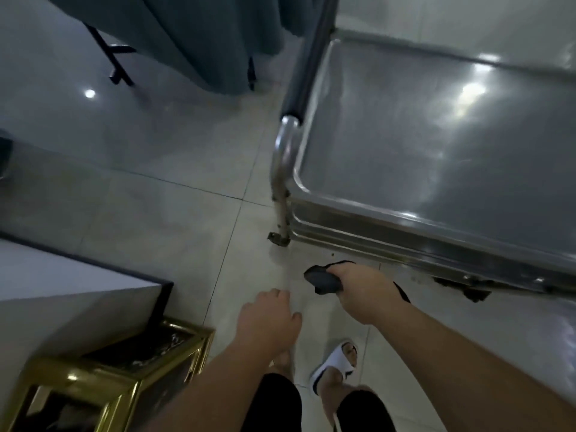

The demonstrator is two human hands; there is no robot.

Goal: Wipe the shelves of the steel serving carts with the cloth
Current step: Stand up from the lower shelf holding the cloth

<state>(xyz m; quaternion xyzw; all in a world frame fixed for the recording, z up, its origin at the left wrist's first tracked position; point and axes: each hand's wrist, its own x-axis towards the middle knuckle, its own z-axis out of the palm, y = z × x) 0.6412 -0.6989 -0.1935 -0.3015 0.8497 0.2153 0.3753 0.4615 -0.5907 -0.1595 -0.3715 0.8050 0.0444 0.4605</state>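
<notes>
Cloth (322, 280), dark and bunched, is sitting in the right hand (363, 293), whose grip is curling tight around it so that only a wad is poking out past the fingers, with a loop trailing behind the wrist. It is hanging over the floor tiles (187, 219), just in front of the steel cart (343, 213) and below the rim of its top shelf (436, 126), touching neither. The left hand (268, 319) is holding nothing, its grip loosely curled and relaxed.

Risks, as I judge them: wiping with so small an exposed wad is likely to leave streaks and missed corners on that broad, glare-covered shelf. The cart looks free to roll if pushed without the left hand steadying its handle (296, 98). The trailing loop could be snagging on the rim, and a sandalled foot (338, 363) is standing near the cart's leg (280, 226).
</notes>
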